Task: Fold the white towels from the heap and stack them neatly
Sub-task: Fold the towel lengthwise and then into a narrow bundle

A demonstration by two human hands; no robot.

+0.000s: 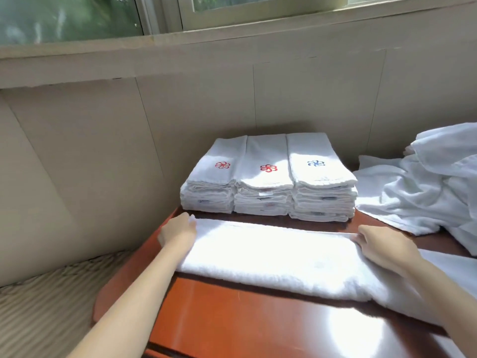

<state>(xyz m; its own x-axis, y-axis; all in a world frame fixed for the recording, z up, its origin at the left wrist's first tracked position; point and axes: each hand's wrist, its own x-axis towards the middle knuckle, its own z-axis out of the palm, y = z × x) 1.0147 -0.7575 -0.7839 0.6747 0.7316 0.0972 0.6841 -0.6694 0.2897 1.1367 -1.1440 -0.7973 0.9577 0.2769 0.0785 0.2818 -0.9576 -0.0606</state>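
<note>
A white towel (271,257) lies folded into a long strip across the reddish wooden table (245,324). My left hand (178,232) pinches its far left corner. My right hand (382,245) rests on the strip near its far edge, fingers gripping the fold. Behind the strip stand three side-by-side stacks of folded towels (268,179); the left and middle ones carry red flower emblems on top, the right one a blue emblem. The heap of unfolded white towels (426,182) is piled at the right.
A beige panelled wall (103,140) runs close behind the stacks, under a window sill. The table's left edge drops off to a striped beige surface (44,301) below. More white cloth (454,264) lies at the table's right edge.
</note>
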